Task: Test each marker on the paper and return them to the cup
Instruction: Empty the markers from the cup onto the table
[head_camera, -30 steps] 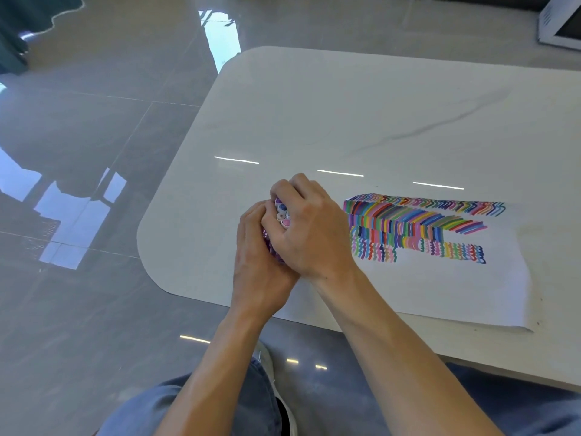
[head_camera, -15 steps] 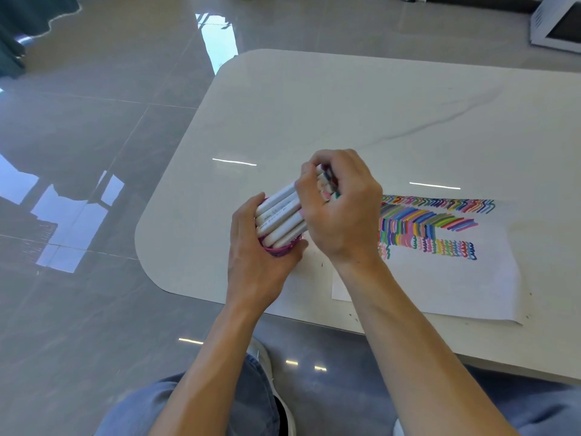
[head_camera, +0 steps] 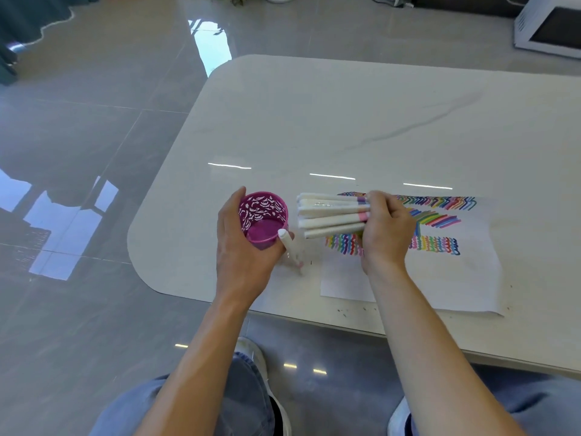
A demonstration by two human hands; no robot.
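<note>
Cup (head_camera: 264, 215) in left fingers (head_camera: 234, 204); right fingers (head_camera: 379, 201) grip markers (head_camera: 330, 217) above paper (head_camera: 456, 278); marker (head_camera: 290, 250) beside cup.

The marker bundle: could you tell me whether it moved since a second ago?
Yes: the marker bundle has left the cup, rightward toward the strokes on the paper.

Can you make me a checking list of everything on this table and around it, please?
Surface: white table, glossy, with a rounded corner.
Job's things: purple cup, looks empty; a bundle of markers; one loose marker beside the cup, held or not I cannot tell; paper covered in coloured strokes.
Clutter: small dark specks near the front edge.
Hands: left hand grips the cup; right hand grips the markers.
Cables: a dark cord on the floor, far off.
Surroundings: shiny tiled floor; a white appliance at top right.
</note>
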